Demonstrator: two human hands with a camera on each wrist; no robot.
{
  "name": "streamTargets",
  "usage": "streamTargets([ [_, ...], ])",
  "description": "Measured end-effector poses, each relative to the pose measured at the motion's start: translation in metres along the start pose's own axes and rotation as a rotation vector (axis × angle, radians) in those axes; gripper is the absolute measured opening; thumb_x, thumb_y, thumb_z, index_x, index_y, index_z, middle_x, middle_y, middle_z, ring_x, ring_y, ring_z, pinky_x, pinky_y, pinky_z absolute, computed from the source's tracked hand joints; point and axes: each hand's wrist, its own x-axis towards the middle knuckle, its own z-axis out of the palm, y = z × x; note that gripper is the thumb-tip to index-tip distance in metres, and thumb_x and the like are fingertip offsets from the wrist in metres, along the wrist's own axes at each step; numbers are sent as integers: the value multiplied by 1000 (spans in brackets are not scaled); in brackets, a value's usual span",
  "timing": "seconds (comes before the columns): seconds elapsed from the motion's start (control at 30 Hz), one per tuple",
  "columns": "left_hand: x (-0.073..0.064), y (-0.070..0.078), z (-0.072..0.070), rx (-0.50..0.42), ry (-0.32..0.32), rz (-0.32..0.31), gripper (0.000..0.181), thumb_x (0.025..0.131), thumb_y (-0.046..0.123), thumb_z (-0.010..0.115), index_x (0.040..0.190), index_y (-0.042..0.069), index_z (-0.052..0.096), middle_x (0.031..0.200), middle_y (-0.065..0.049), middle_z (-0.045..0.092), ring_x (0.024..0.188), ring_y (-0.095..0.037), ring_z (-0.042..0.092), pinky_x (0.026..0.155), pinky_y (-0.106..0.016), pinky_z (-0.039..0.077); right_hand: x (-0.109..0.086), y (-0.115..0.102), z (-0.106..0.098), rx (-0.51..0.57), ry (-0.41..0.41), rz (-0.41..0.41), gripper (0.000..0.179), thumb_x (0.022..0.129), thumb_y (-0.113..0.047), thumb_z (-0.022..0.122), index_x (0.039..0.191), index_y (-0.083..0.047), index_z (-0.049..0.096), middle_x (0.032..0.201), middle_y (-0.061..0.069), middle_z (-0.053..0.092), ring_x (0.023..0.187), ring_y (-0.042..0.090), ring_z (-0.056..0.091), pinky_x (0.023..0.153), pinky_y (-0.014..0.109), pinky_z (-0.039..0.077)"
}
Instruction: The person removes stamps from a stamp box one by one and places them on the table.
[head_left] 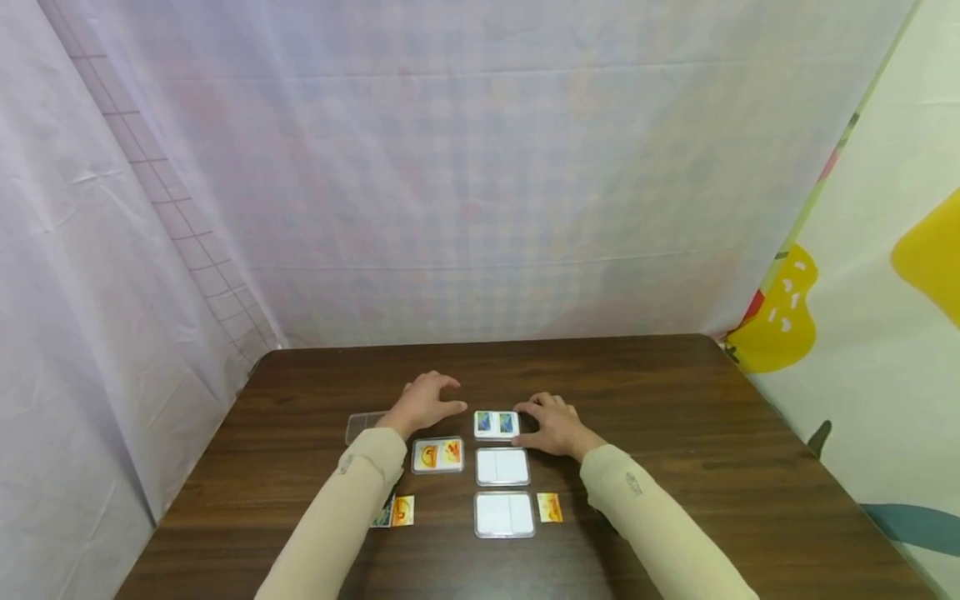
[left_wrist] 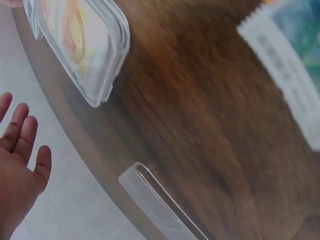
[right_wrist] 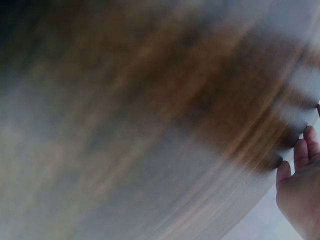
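In the head view, a small flat clear case (head_left: 497, 423) with two blue-green picture cards lies at the back of the group. My right hand (head_left: 553, 427) is at its right end, with thumb and forefinger spanning the corners. To the case's left hovers my left hand (head_left: 427, 404), thumb and fingers spread apart and holding nothing. Just in front of that hand lies a case with two orange picture cards (head_left: 438, 456), also seen in the left wrist view (left_wrist: 82, 45). A transparent lid (head_left: 363, 427) sits partly behind the left wrist.
Two cases with white insides (head_left: 502, 467) (head_left: 505, 514) lie in a column toward the front. A loose orange card (head_left: 550, 507) is to their right. Another orange card (head_left: 403, 510) lies by a dark-green packet (head_left: 382, 514), partly covered by the left sleeve. A curtain (head_left: 465, 208) hangs behind the table.
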Motion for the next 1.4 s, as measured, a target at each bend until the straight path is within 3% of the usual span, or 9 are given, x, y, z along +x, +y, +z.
streamTargets([
  [0.3, 6, 6, 9, -50, -20, -4, 44, 93, 31, 70, 128, 6, 63, 126, -13, 61, 123, -33, 51, 107, -58, 28, 0, 1, 1, 1, -7, 18, 69, 86, -55, 70, 142, -17, 54, 144, 18, 42, 133, 41, 36, 107, 59, 27],
  [0.87, 12, 12, 24, -35, -48, -30, 40, 93, 32, 70, 123, 6, 66, 116, -10, 63, 113, -30, 56, 104, -56, 32, 1, 0, 0, -7, -13, 24, 68, 86, -56, 70, 141, -18, 54, 142, 16, 44, 131, 39, 38, 106, 58, 28],
  [1.4, 15, 7, 36, -45, -88, -71, 37, 92, 34, 70, 118, 8, 69, 117, -6, 64, 116, -28, 56, 110, -56, 26, 0, -2, -1, 10, -2, 16, 68, 86, -55, 70, 140, -17, 55, 141, 17, 44, 131, 40, 38, 106, 58, 27],
])
